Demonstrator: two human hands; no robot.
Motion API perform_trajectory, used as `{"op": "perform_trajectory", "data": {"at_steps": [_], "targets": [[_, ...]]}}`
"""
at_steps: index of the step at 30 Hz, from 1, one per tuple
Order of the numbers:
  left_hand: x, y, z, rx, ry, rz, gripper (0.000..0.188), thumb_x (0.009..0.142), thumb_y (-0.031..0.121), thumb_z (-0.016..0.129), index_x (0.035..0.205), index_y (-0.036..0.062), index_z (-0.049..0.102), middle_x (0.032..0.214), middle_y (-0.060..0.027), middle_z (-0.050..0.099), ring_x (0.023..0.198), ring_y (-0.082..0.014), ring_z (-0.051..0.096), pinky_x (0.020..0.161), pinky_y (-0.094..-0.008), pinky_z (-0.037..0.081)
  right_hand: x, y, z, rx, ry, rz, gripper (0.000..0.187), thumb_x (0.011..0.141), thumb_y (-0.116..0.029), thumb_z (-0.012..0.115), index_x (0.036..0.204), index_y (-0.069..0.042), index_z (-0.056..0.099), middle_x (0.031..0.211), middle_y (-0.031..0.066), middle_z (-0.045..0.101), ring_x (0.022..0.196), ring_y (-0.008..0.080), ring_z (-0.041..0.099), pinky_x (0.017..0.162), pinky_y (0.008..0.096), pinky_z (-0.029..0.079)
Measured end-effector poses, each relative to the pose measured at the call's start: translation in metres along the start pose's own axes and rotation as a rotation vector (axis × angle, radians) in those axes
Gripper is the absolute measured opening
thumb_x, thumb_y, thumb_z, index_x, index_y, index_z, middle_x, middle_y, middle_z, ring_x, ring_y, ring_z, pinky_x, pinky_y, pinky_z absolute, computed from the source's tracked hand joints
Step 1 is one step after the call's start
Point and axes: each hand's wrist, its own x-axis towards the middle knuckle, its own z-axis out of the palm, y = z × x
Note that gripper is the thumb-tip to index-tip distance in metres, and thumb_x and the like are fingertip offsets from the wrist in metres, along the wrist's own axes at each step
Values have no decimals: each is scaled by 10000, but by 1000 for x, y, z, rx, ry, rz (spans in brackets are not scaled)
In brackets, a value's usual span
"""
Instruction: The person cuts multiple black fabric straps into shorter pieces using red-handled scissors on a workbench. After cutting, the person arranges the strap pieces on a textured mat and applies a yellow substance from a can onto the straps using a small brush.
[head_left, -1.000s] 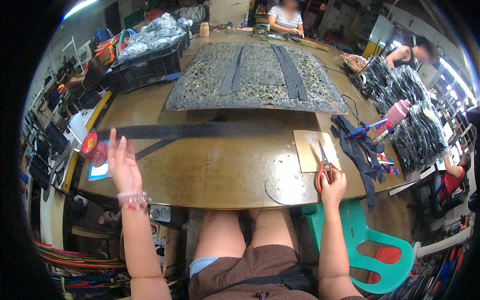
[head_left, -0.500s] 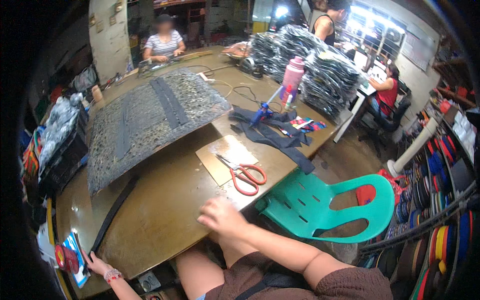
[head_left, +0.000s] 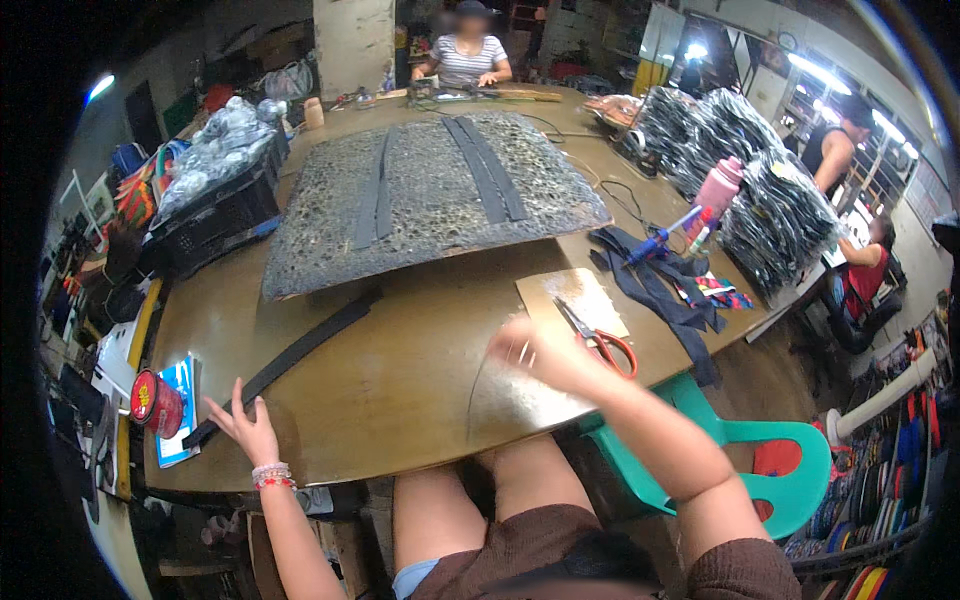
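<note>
Fingers of the left hand [head_left: 250, 436] splayed over the black strap [head_left: 303, 348], gripping nothing; contact unclear. Right hand [head_left: 525, 350] blurred, half-curled, in front of the scissors [head_left: 593, 337]; can't tell if it holds anything. Strap lies diagonally on the table [head_left: 400, 400], near end by the blue-white sheet [head_left: 178, 372] and red tub [head_left: 157, 403], far end at the pitted board [head_left: 330, 190]. For clean handling I'd pinch it across the full width, keep it untwisted, clear of the tub. Scissors rest on brown cardboard [head_left: 540, 290]; blue glue gun [head_left: 650, 247] beyond.
</note>
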Motion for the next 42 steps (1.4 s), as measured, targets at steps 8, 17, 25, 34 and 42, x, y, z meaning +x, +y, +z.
{"op": "perform_trajectory", "data": {"at_steps": [8,17,25,34,42], "targets": [[1,24,-13,-105,-97,-127,359,846,129,670,1200,184,638,1569,-156,167,1437,-369,169,1161,-477,174,135,73,-65,-648,446,401,296,878,-352,630,902,-67,709,847,182,658,860,368,640,791,455,496],[-2,31,-17,-94,-168,-139,333,866,171,669,1197,173,630,1528,-167,248,1422,-339,218,1145,-453,199,152,98,-66,-190,482,290,298,737,-241,777,734,-36,560,627,113,573,612,235,564,623,365,467],[-1,37,-17,-107,-214,-122,343,852,157,669,1190,175,618,1528,-173,246,1428,-388,161,1155,-494,170,109,82,-69,-567,225,-56,91,773,-57,633,863,-49,648,872,140,582,947,344,571,851,412,471],[-2,35,-18,-113,-220,-141,335,861,150,660,1193,163,614,1527,-148,267,1427,-392,165,1153,-501,177,35,-24,-12,-276,-815,-121,200,759,-157,655,924,-65,720,876,169,697,837,330,678,791,424,535],[-3,35,-17,-75,-248,-144,305,857,152,662,1161,156,636,1504,-142,317,1421,-387,193,1153,-494,175,125,61,-79,-348,61,280,224,741,-258,753,772,-41,703,781,165,680,785,311,673,738,391,531]]}}
